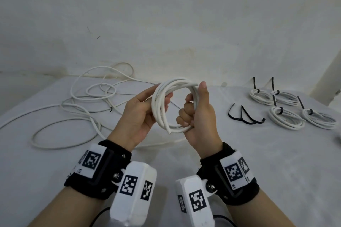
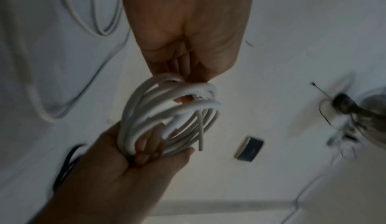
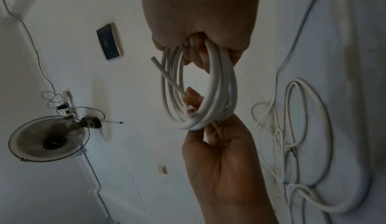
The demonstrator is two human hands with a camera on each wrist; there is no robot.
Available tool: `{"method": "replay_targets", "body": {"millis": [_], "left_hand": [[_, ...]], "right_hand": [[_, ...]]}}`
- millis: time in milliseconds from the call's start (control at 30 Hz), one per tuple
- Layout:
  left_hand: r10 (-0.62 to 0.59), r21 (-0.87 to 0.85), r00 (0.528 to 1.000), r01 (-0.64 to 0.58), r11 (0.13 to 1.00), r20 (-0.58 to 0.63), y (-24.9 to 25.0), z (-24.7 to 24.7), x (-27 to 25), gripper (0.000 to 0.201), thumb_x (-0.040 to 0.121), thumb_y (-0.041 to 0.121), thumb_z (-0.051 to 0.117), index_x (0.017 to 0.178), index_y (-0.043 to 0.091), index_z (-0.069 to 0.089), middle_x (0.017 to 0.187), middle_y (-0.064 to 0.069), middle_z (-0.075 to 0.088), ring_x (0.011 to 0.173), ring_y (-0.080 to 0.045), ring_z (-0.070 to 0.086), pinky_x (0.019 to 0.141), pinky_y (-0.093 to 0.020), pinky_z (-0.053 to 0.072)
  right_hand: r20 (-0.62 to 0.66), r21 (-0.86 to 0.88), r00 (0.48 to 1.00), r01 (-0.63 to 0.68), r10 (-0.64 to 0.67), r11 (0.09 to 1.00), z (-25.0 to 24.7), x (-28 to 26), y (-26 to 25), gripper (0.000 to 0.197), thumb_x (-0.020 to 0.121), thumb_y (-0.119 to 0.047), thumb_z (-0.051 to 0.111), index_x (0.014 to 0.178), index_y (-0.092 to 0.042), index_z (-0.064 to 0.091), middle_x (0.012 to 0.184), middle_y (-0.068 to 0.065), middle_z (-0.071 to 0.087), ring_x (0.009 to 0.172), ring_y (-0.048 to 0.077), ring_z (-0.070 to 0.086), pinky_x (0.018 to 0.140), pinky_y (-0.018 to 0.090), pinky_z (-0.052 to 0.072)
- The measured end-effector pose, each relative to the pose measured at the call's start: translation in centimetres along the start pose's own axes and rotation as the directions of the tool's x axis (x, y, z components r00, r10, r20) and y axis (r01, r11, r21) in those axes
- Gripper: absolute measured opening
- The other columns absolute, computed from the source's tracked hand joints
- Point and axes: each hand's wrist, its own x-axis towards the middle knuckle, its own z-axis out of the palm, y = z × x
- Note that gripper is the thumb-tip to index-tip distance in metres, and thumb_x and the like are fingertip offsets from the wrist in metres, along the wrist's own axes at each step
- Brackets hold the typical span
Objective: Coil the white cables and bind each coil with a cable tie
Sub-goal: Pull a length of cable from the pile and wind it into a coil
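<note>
A coil of white cable (image 1: 172, 86) is held above the table between both hands. My left hand (image 1: 145, 103) grips its left side, fingers inside the loop and thumb outside. My right hand (image 1: 201, 108) grips the right side with fingers curled through the loop and the thumb up along the top. One cut end (image 1: 168, 132) sticks out at the bottom. In the left wrist view the coil (image 2: 146, 108) hangs between the two hands; in the right wrist view the coil (image 3: 215, 87) shows its loose end (image 3: 154, 59). No tie is on it.
Loose white cables (image 1: 73, 108) sprawl over the left of the cloth-covered table (image 1: 239, 153). Black cable ties (image 1: 243, 116) lie right of my hands. Several bound coils (image 1: 286, 118) sit at the far right. A white wall stands behind; a wall fan (image 3: 48, 138) shows in the right wrist view.
</note>
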Motion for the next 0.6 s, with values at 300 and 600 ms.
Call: {"method": "replay_targets", "body": {"millis": [300, 600], "left_hand": [[0.007, 0.077, 0.996, -0.014, 0.997, 0.093, 0.33, 0.22, -0.37, 0.050, 0.076, 0.043, 0.051, 0.115, 0.014, 0.061, 0.107, -0.002, 0.072, 0.094, -0.016, 0.070, 0.085, -0.033, 0.056], [0.122, 0.151, 0.991, -0.113, 0.982, -0.051, -0.12, -0.48, 0.12, 0.028, 0.084, -0.010, 0.057, 0.105, 0.005, 0.067, 0.092, -0.010, 0.074, 0.077, -0.016, 0.071, 0.074, -0.022, 0.056]], "right_hand": [[-0.085, -0.069, 0.990, 0.106, -0.112, 0.992, 0.28, -0.31, 0.39, 0.048, 0.094, -0.051, 0.046, 0.068, -0.010, 0.043, 0.044, -0.005, 0.020, 0.036, 0.010, 0.019, 0.038, 0.020, 0.022], [0.092, -0.333, 0.965, 0.264, -0.247, 0.905, -0.32, 0.33, 0.86, 0.044, 0.098, -0.045, 0.040, 0.095, -0.004, 0.056, 0.059, 0.001, 0.042, 0.040, 0.013, 0.039, 0.042, 0.024, 0.036]]}}
